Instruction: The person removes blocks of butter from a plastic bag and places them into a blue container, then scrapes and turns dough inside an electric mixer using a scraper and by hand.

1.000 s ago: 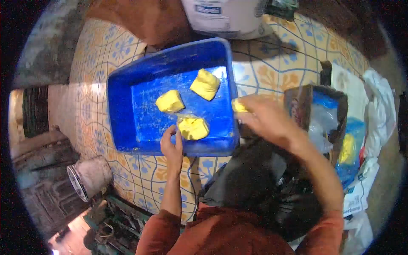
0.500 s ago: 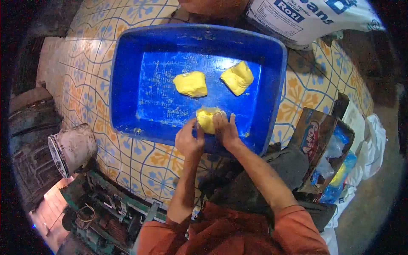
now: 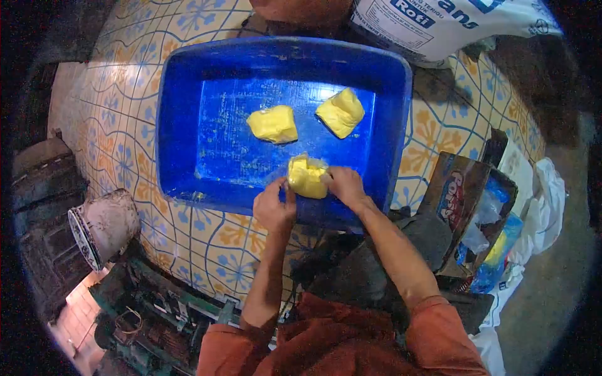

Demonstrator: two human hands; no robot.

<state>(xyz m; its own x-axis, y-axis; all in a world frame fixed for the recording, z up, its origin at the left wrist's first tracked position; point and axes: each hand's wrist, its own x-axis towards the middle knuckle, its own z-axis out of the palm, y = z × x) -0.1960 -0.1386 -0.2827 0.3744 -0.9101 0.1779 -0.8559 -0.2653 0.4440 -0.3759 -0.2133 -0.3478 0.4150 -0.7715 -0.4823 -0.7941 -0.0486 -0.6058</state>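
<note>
Three yellow blocks, which look wrapped in clear plastic, are in a blue tub on the tiled floor. The nearest yellow block [image 3: 307, 178] is between my hands at the near side of the blue tub [image 3: 283, 45]. My left hand [image 3: 274, 205] has its fingertips against the block's left side. With fingers pinched, my right hand [image 3: 345, 185] grips its right edge. Farther back lie a second yellow block [image 3: 274, 124] and, to its right, a third yellow block [image 3: 340, 113].
Behind the tub stand a white printed sack [image 3: 414, 28] and a brown rounded object [image 3: 304, 9]. On the right is a cardboard box [image 3: 458, 200] with plastic bags. A dirty white bucket [image 3: 108, 225] lies tipped at left, near green machinery [image 3: 157, 313].
A second ago my right hand was outside the tub's right side with something yellow. It came over to the nearest block, then shifted slightly right along it. The camera view turned too.
</note>
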